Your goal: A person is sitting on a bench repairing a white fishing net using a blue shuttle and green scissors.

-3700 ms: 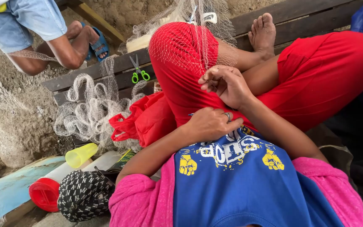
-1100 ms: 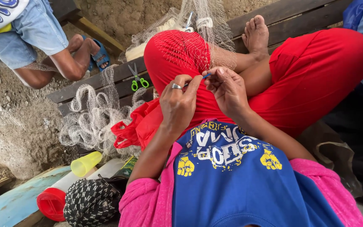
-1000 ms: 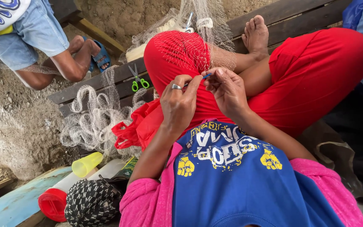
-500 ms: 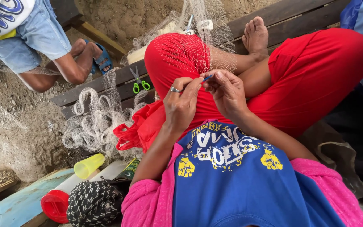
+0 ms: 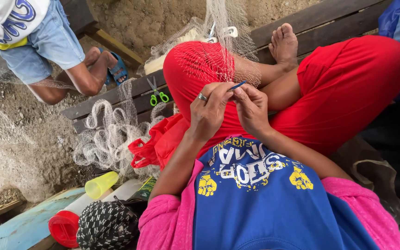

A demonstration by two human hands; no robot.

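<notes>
Left hand [image 5: 208, 112] and right hand [image 5: 252, 111] both pinch fine white mesh fishing net [image 5: 218, 60] draped over the red-clad knee [image 5: 195, 69]; right also holds a thin blue netting needle [image 5: 238, 85]. Net looks light, limp, snag-prone; best gripped at strands near the knot. Twine and knot too fine to see. Green-handled scissors [image 5: 156, 94] lie on the wooden bench [image 5: 130, 95].

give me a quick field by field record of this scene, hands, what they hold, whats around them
left hand: ring on one finger, fingers pinched on the net over the raised knee
right hand: holds a thin blue needle, touching the left hand
net: pale fine mesh draped over the red-clad knee, more heaped at left
scissors: green-handled, lying on the wooden bench
red bag: beside the knee
yellow cup: lower left, beside a red lid
other person: upper left, in denim shorts
</notes>
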